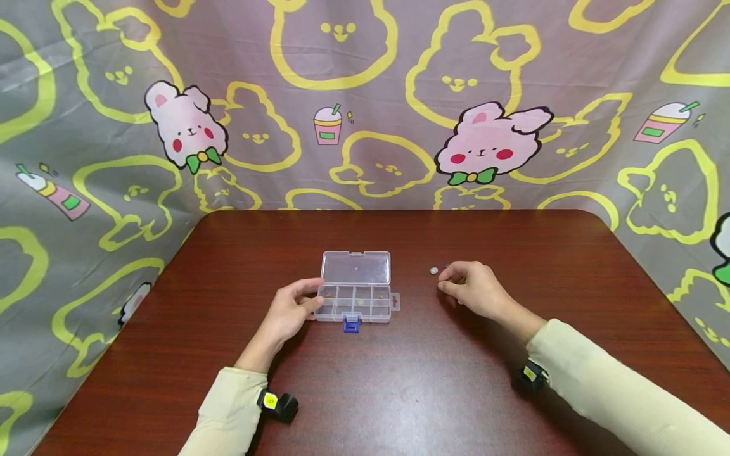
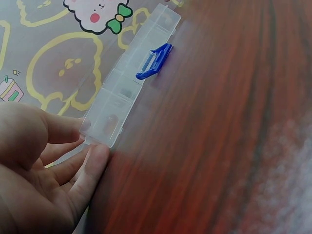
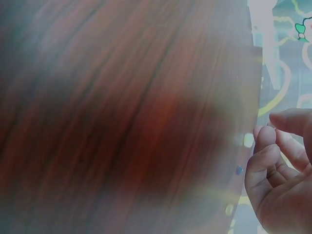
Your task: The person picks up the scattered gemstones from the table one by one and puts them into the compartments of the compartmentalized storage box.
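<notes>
A clear plastic compartment box [image 1: 353,301] lies with its lid [image 1: 356,268] raised at the back and a blue latch [image 1: 351,325] hanging at the front. A few small pieces show in its compartments. My left hand [image 1: 291,310] holds the box's left end between thumb and fingers, also seen in the left wrist view. To the right, my right hand [image 1: 476,291] is low over the table, thumb and index fingertips together around a tiny piece [image 3: 269,125], whose kind is too small to tell. Near those fingertips lies a small whitish round piece [image 1: 434,270].
A dark piece [image 1: 446,265] lies behind the right fingertips. In the right wrist view, a blue piece [image 3: 239,170] and a yellowish piece [image 3: 229,209] rest on the wooden table [image 1: 422,392]. A patterned curtain [image 1: 376,95] surrounds the table's back and sides.
</notes>
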Action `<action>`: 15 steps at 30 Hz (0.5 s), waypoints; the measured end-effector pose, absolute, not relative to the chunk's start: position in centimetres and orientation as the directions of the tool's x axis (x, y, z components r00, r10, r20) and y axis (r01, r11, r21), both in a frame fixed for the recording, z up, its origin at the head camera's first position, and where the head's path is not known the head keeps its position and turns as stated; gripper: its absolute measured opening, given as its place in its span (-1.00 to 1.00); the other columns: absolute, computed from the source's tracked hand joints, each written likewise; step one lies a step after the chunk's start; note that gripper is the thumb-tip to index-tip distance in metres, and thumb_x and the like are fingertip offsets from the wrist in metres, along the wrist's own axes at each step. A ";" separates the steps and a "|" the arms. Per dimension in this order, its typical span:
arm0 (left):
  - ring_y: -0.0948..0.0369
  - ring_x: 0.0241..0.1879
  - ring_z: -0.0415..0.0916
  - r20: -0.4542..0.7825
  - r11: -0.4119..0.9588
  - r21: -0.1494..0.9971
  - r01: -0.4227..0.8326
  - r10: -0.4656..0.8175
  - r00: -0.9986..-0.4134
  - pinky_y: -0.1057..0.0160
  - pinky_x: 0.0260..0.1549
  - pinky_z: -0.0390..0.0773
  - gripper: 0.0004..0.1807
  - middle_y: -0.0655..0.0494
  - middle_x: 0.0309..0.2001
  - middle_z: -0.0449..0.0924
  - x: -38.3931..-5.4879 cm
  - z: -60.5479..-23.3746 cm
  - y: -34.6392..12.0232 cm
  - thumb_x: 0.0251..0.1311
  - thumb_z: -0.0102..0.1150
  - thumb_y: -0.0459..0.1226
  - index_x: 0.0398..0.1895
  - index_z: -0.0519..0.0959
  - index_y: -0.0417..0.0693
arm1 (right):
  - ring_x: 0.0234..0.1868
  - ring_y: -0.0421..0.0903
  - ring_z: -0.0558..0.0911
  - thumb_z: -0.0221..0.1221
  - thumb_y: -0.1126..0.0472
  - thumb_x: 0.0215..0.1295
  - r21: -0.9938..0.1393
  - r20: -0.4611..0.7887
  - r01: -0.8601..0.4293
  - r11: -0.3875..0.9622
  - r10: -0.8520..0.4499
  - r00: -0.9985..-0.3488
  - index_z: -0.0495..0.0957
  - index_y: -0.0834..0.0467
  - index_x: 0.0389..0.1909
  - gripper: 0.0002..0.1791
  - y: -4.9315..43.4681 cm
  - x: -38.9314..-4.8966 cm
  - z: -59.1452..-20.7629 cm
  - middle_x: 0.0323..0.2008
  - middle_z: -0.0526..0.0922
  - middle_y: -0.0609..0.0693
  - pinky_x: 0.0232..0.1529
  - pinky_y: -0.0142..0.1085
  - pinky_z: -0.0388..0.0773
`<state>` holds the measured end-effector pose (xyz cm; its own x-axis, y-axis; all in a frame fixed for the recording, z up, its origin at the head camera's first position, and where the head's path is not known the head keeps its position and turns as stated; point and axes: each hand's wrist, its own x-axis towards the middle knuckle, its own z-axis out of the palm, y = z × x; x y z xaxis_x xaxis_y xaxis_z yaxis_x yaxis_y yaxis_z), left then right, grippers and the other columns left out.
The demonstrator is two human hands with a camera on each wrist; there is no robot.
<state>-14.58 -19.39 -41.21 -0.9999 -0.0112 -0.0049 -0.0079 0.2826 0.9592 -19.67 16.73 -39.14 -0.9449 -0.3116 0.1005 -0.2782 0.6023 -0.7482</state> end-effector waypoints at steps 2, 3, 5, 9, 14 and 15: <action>0.14 -0.28 0.59 -0.004 0.282 0.959 -0.007 -0.012 -1.000 0.33 -0.42 0.60 -0.59 -0.34 0.11 0.58 -14.5 -41.2 -19.4 0.28 0.18 -0.53 0.20 0.55 -0.35 | -0.66 -0.14 0.51 0.31 0.35 0.24 -0.755 0.103 -0.283 0.591 -0.320 -0.942 0.67 0.22 -0.30 -0.96 16.4 -19.6 -39.1 -0.61 0.62 0.03 -0.63 -0.34 0.45; 0.14 -0.28 0.59 -0.003 0.283 0.959 -0.006 -0.012 -1.000 0.33 -0.42 0.60 -0.59 -0.33 0.11 0.58 -14.5 -41.2 -19.4 0.28 0.18 -0.53 0.20 0.55 -0.35 | -0.66 -0.14 0.50 0.31 0.35 0.24 -0.758 0.103 -0.284 0.587 -0.322 -0.941 0.67 0.23 -0.30 -0.96 16.3 -19.5 -39.1 -0.61 0.62 0.03 -0.62 -0.34 0.45; 0.15 -0.28 0.59 -0.003 0.283 0.959 -0.006 -0.012 -1.000 0.33 -0.42 0.60 -0.59 -0.33 0.11 0.58 -14.5 -41.2 -19.4 0.28 0.18 -0.53 0.20 0.55 -0.35 | -0.66 -0.14 0.50 0.32 0.35 0.24 -0.766 0.100 -0.282 0.577 -0.327 -0.940 0.66 0.24 -0.31 -0.96 16.0 -19.5 -39.0 -0.61 0.63 0.04 -0.62 -0.35 0.45; 0.15 -0.29 0.58 -0.003 0.282 0.959 -0.006 -0.012 -1.000 0.33 -0.42 0.60 -0.60 -0.33 0.11 0.58 -14.5 -41.2 -19.4 0.28 0.18 -0.53 0.20 0.55 -0.35 | -0.67 -0.14 0.51 0.33 0.35 0.23 -0.777 0.104 -0.288 0.560 -0.336 -0.936 0.66 0.26 -0.31 -0.94 15.4 -19.4 -39.1 -0.54 0.67 0.08 -0.61 -0.35 0.46; 0.15 -0.28 0.58 -0.002 0.280 0.960 -0.006 -0.013 -1.000 0.34 -0.42 0.60 -0.60 -0.33 0.10 0.58 -14.6 -41.3 -19.4 0.27 0.18 -0.53 0.19 0.55 -0.35 | -0.67 -0.14 0.51 0.34 0.38 0.20 -0.783 0.128 -0.311 0.539 -0.349 -0.928 0.67 0.23 -0.33 -0.95 14.6 -19.4 -39.1 -0.48 0.70 0.06 -0.62 -0.32 0.49; 0.16 -0.29 0.58 -0.002 0.280 0.960 -0.006 -0.013 -1.000 0.34 -0.42 0.60 -0.60 -0.33 0.10 0.58 -14.6 -41.3 -19.4 0.27 0.18 -0.54 0.19 0.55 -0.35 | -0.68 -0.14 0.52 0.34 0.38 0.20 -0.780 0.131 -0.316 0.540 -0.353 -0.926 0.67 0.22 -0.33 -0.95 14.4 -19.3 -39.1 -0.49 0.69 0.04 -0.60 -0.26 0.52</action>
